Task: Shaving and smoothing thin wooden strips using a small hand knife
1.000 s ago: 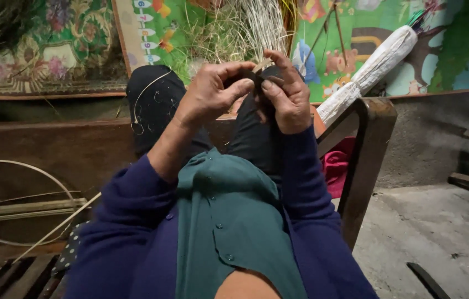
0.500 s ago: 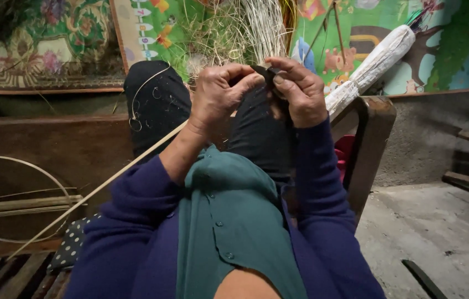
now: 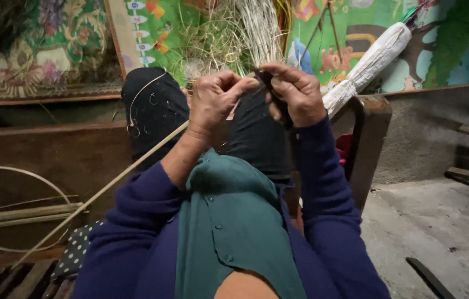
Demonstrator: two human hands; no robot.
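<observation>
Left hand (image 3: 215,102) pinches a thin cane strip (image 3: 107,188); right hand (image 3: 295,94) closes on a dark tool (image 3: 268,83), mostly hidden. White wrapped roll (image 3: 370,58) beyond.

Packages, labels, signs and screens are few here. The nearest to a package is the long white wrapped bundle, bound with cord (image 3: 372,57), lying slantwise at upper right, its lower end near the dark wooden frame (image 3: 368,145). Behind it lies a bright green printed play mat with cartoon pictures (image 3: 356,33), with a pale border strip of small coloured figures (image 3: 137,33) at upper left.
</observation>
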